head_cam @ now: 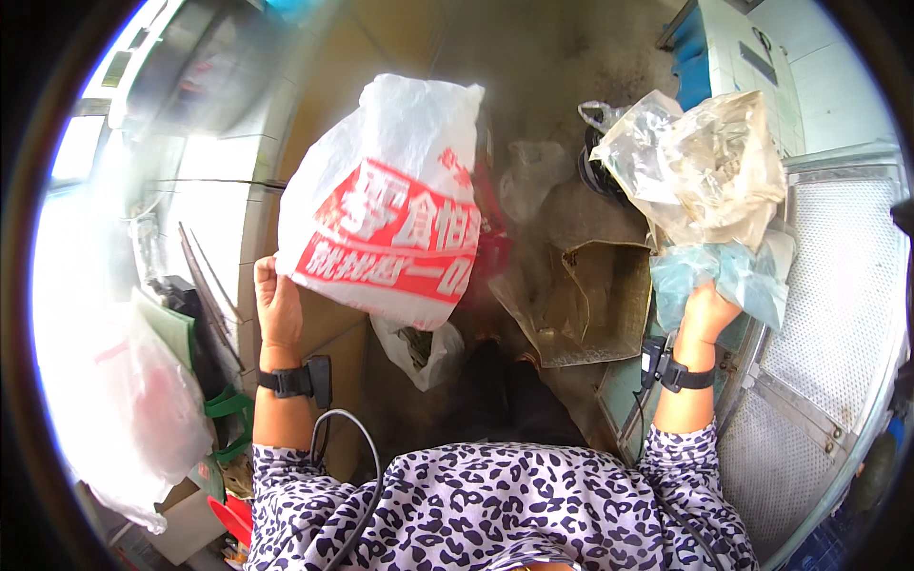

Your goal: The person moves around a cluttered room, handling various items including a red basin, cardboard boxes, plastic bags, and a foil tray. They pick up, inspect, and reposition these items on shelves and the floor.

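Observation:
My left hand (278,300) pinches the lower left edge of a white plastic bag (400,214) with a red printed band, which spreads out beyond it. At the right, my right hand (707,314) grips a bunch of plastic bags: a light blue one (678,275) lies at the fingers, and crumpled clear, slightly yellowed ones (714,171) stick out past them. The fingers of this hand are partly hidden by the blue plastic. Black straps with small devices sit on both wrists.
An open cardboard box (607,307) stands on the floor before me. Near my feet is a white bag (421,350) with dark contents. Metal mesh panels (821,271) line the right side. Filled plastic bags (143,407) hang at the left, near thin rods (207,285).

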`<state>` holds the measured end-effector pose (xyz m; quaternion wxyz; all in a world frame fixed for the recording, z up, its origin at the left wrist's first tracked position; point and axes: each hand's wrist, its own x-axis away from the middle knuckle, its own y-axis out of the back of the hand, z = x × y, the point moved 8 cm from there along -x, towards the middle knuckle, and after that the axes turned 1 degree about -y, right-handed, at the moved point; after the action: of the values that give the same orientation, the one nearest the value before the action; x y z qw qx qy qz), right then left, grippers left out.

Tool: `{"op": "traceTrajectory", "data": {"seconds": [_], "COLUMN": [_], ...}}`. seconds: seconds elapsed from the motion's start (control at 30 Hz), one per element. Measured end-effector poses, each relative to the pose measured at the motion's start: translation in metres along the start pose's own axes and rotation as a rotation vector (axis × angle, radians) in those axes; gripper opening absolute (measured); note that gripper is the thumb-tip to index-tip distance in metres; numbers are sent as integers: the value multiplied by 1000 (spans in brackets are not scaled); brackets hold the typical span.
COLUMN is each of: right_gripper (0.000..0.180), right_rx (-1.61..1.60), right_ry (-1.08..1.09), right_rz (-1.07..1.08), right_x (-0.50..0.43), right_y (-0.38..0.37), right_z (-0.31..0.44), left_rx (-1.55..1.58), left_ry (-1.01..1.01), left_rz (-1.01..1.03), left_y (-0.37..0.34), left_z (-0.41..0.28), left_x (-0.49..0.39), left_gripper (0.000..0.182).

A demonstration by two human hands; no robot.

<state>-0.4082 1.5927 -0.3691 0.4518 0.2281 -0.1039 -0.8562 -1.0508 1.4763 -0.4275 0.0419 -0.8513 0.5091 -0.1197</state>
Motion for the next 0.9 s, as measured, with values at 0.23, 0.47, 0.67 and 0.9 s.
{"op": "traceTrajectory", "data": {"seconds": [0.23,0.47,0.67,0.9], "right_gripper": [21,16,26,48], "right_rx": [221,425,114,544], "right_ry": [334,569,358,619], "right_rz": [43,73,412,944], "right_x": [-9,3,34,87], "right_y": [-21,-17,-7,-45], "right_z": [111,197,221,193], "left_rx": [319,402,-47,411], "left_ry": [146,110,-118,-7], "left_rz": [172,359,189,117], "left_y": [59,83,66,-5], "left_z": [-77,-98,-134,-168], "left_x": [11,-1,-3,-8], "left_gripper": [35,46,32,22]}}
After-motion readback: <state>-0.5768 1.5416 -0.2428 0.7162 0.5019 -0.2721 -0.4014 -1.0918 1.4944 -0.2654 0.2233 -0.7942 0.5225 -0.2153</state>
